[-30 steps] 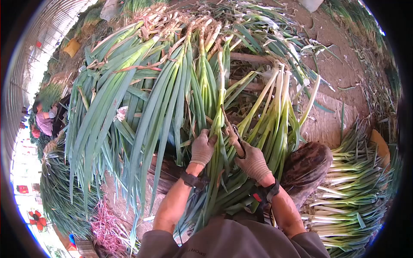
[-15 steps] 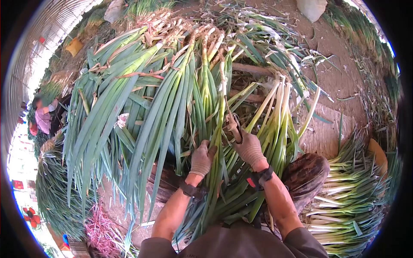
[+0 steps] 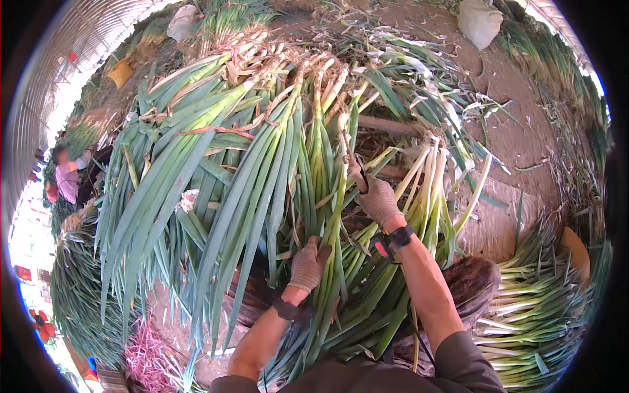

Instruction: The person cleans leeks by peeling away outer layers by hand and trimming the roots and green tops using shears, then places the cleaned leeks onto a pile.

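My left hand (image 3: 308, 265), in a pale knit glove, is closed round the green leaves of a long green onion (image 3: 337, 209), low in front of my lap. The onion's stalk points away from me, with its pale end near the top of the pile. My gloved right hand (image 3: 379, 200) is closed beside that stalk, further up. A dark, narrow tool (image 3: 361, 169) juts from its fingers; its kind is hard to make out. Brownish dry skin shows at the fingertips. More green onions (image 3: 429, 173) lie just right of this hand, over my leg.
A big heap of green onions (image 3: 216, 144) spreads at left. Stripped stalks (image 3: 524, 314) are stacked at lower right. Leaf scraps (image 3: 419, 65) litter the soil beyond. Pinkish strands (image 3: 154, 354) lie at lower left. Another person (image 3: 67, 173) is at far left.
My right hand has moved up along the stalk, and the stalk's upper end now looks whiter than its earlier brown. My left hand has shifted slightly down, still gripping the leaves.
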`<state>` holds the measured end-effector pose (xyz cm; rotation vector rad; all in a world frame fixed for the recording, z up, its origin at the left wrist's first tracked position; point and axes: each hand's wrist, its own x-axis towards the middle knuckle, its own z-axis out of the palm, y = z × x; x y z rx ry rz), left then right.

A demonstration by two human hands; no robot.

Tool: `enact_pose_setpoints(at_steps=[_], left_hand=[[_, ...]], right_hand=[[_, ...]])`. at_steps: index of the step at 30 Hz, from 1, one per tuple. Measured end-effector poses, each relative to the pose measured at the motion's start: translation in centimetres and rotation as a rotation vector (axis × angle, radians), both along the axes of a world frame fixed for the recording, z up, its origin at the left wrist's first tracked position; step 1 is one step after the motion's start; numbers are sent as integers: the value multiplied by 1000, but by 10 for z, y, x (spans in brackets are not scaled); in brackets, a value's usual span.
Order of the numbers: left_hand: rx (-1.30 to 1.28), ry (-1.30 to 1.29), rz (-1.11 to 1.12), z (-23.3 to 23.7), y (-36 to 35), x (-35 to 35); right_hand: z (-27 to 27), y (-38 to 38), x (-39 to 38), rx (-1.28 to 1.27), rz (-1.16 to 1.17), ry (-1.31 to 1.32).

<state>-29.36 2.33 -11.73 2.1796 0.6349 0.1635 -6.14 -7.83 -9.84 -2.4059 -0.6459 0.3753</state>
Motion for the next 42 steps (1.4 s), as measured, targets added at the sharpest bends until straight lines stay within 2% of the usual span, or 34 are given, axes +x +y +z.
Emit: enact_pose_setpoints(at_steps=[8, 11, 12, 15, 18, 19, 21, 24, 25, 27, 28, 29, 31, 34, 35, 38, 42], left_hand=[[14, 31, 2, -2, -1, 0], [51, 18, -1, -3, -2, -1], [66, 13, -8, -3, -4, 0], [178, 66, -35, -1, -15, 2], [224, 233, -212, 0, -51, 6], [257, 244, -323, 3, -68, 7], [166, 213, -455, 10, -92, 5], [76, 89, -350, 29, -61, 41], [216, -12, -224, 39, -40, 60], [532, 32, -63, 60, -1, 107], [694, 62, -47, 53, 21, 130], [854, 91, -32, 37, 41, 152], [973, 272, -34, 24, 60, 187], [1151, 486, -38, -4, 77, 213], [1192, 553, -31, -9, 80, 219], [891, 603, -49, 7, 86, 224], [747, 448, -34, 9, 73, 203]], right_hand=[[-1, 21, 34, -10, 56, 11], [-7, 7, 27, 52, -26, 53], [5, -2, 18, 74, -20, 159], [-9, -26, 9, 47, 14, 131], [-12, -49, 0, 122, -69, 223], [-14, -55, -2, 141, -98, 254], [-14, -64, -4, 154, -145, 255], [5, -72, -18, 157, -111, 256], [17, -71, -23, 173, -34, 301], [24, -68, -36, 195, 29, 308], [19, -64, -42, 181, 59, 238], [32, -60, -53, 326, 54, 381], [21, -55, -66, 322, 147, 299], [33, -64, -73, 349, -9, 479], [35, -68, -74, 293, 7, 458], [43, -81, -75, 136, 86, 380], [44, -96, -91, 330, -25, 376]])
